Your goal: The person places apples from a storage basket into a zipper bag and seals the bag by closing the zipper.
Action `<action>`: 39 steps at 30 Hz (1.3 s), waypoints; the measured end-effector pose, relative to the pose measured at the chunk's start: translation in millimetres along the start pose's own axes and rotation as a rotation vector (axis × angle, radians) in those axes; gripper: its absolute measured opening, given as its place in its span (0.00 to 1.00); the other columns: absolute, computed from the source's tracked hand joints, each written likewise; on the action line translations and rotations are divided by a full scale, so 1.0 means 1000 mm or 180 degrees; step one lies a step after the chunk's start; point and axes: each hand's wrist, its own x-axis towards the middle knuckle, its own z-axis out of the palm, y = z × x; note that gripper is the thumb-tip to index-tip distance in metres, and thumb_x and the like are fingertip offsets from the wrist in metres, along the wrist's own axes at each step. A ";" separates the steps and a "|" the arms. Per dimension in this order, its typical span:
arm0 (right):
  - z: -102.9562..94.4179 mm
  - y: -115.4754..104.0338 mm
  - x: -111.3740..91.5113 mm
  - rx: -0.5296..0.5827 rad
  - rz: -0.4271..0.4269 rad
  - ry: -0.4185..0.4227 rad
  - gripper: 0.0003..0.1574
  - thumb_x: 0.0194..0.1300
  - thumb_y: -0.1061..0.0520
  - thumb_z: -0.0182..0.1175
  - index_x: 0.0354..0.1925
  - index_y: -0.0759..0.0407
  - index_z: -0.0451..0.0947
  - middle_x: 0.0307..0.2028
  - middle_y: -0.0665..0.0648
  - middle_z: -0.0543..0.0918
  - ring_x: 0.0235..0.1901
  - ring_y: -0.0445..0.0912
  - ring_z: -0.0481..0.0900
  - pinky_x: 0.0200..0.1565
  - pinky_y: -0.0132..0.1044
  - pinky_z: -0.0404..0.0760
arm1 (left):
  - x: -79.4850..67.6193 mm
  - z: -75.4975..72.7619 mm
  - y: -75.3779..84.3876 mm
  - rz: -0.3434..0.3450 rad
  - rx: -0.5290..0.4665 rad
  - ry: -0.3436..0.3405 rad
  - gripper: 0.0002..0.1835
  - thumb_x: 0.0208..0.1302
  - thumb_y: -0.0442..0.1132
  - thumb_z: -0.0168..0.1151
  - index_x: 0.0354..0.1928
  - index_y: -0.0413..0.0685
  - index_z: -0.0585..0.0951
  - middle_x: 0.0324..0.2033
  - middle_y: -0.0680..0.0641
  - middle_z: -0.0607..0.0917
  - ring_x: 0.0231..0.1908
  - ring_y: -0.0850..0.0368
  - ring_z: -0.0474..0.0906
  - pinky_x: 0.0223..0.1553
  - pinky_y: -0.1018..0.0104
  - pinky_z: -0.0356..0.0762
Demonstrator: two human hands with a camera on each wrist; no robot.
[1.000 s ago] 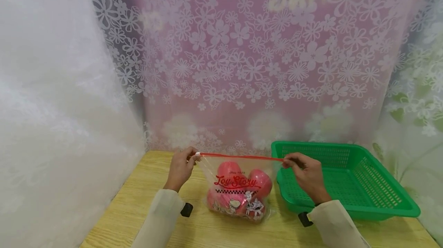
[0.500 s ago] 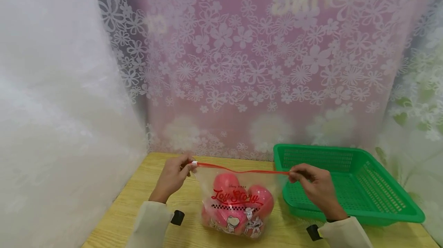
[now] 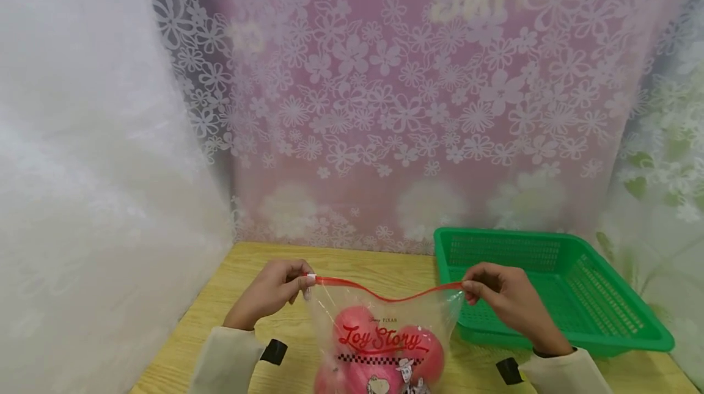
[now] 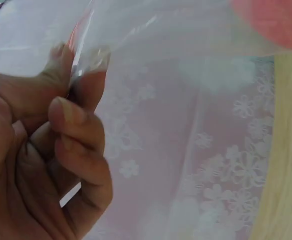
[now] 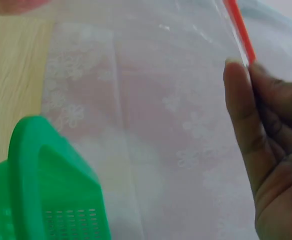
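Note:
A clear zipper bag (image 3: 385,317) with a red top strip and "Toy Story" print hangs between my hands in the head view. Inside it are several pink balls (image 3: 426,354), round or egg-like; the bag's bottom is cut off by the frame. My left hand (image 3: 275,289) pinches the top left corner, at the white slider (image 3: 311,280). Thumb and finger of my right hand (image 3: 503,296) pinch the top right corner. The red strip sags between them. Both wrist views show the pinched film, the left hand (image 4: 60,135) and the right hand (image 5: 271,125).
A green plastic basket (image 3: 550,345) with perforated walls stands on the wooden table (image 3: 253,253) at the right, beside and behind my right hand. Nothing shows inside it. Flowered translucent curtains (image 3: 357,137) hang behind the table and at both sides.
Both hands have come lower and nearer with the bag, and slightly farther apart. The red strip, nearly straight before, now sags in the middle. The basket stays in its place.

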 end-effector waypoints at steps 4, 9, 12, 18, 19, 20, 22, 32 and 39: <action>0.001 0.010 0.013 -0.0084 0.0527 -0.0052 0.03 0.67 0.62 0.59 0.36 0.61 0.79 0.27 0.51 0.82 0.25 0.41 0.81 0.29 0.34 0.84 | 0.018 0.007 -0.014 -0.0306 0.0031 0.0253 0.10 0.70 0.45 0.57 0.36 0.48 0.82 0.22 0.53 0.80 0.17 0.59 0.68 0.19 0.66 0.71; 0.005 0.026 0.033 -0.0214 0.0861 -0.0114 0.05 0.68 0.61 0.59 0.38 0.63 0.79 0.28 0.54 0.82 0.28 0.47 0.82 0.31 0.32 0.83 | 0.039 0.017 -0.030 -0.0568 0.0031 0.0571 0.09 0.69 0.44 0.58 0.34 0.49 0.82 0.23 0.49 0.80 0.19 0.57 0.72 0.21 0.65 0.74; 0.007 0.035 0.045 -0.0334 0.0898 -0.0180 0.05 0.68 0.62 0.59 0.38 0.64 0.78 0.28 0.55 0.82 0.28 0.48 0.81 0.31 0.33 0.83 | 0.051 0.021 -0.037 -0.0608 0.0065 0.0698 0.09 0.69 0.43 0.58 0.32 0.49 0.81 0.24 0.49 0.80 0.20 0.57 0.74 0.22 0.64 0.76; 0.013 0.053 0.067 -0.0694 0.0967 -0.0361 0.04 0.68 0.62 0.59 0.36 0.63 0.79 0.27 0.58 0.80 0.25 0.46 0.77 0.29 0.38 0.79 | 0.070 0.028 -0.052 -0.0633 0.0255 0.0831 0.10 0.69 0.42 0.58 0.31 0.47 0.81 0.23 0.53 0.81 0.20 0.58 0.75 0.23 0.65 0.77; 0.015 0.055 0.071 -0.0764 0.0989 -0.0386 0.04 0.68 0.62 0.59 0.36 0.63 0.79 0.27 0.58 0.80 0.25 0.46 0.75 0.28 0.39 0.78 | 0.073 0.029 -0.056 -0.0640 0.0292 0.0840 0.10 0.69 0.43 0.58 0.32 0.47 0.81 0.23 0.53 0.81 0.20 0.58 0.75 0.23 0.65 0.77; 0.016 0.058 0.074 -0.0831 0.1005 -0.0414 0.04 0.68 0.62 0.59 0.36 0.63 0.80 0.28 0.58 0.81 0.25 0.46 0.74 0.28 0.38 0.76 | 0.076 0.029 -0.059 -0.0650 0.0334 0.0855 0.10 0.69 0.43 0.59 0.32 0.47 0.82 0.22 0.53 0.81 0.19 0.58 0.75 0.23 0.65 0.77; 0.020 0.063 0.081 -0.0983 0.1036 -0.0469 0.04 0.67 0.62 0.60 0.35 0.62 0.80 0.29 0.58 0.81 0.25 0.45 0.73 0.28 0.39 0.75 | 0.082 0.031 -0.065 -0.0620 0.0425 0.0890 0.09 0.69 0.43 0.59 0.34 0.46 0.82 0.22 0.53 0.82 0.18 0.59 0.75 0.22 0.66 0.77; 0.040 0.085 0.104 -0.1459 0.1067 -0.0810 0.05 0.65 0.64 0.60 0.31 0.63 0.81 0.30 0.56 0.82 0.26 0.45 0.75 0.30 0.41 0.79 | 0.099 0.041 -0.099 -0.0774 0.0432 0.0808 0.09 0.69 0.39 0.59 0.38 0.40 0.82 0.23 0.44 0.83 0.17 0.58 0.74 0.19 0.66 0.75; 0.051 0.098 0.107 -0.1825 0.1008 -0.0819 0.07 0.64 0.67 0.60 0.28 0.62 0.80 0.28 0.55 0.81 0.28 0.48 0.78 0.35 0.47 0.82 | 0.103 0.051 -0.107 -0.0973 0.0420 0.0671 0.10 0.70 0.39 0.58 0.42 0.38 0.81 0.27 0.40 0.85 0.26 0.43 0.80 0.19 0.67 0.73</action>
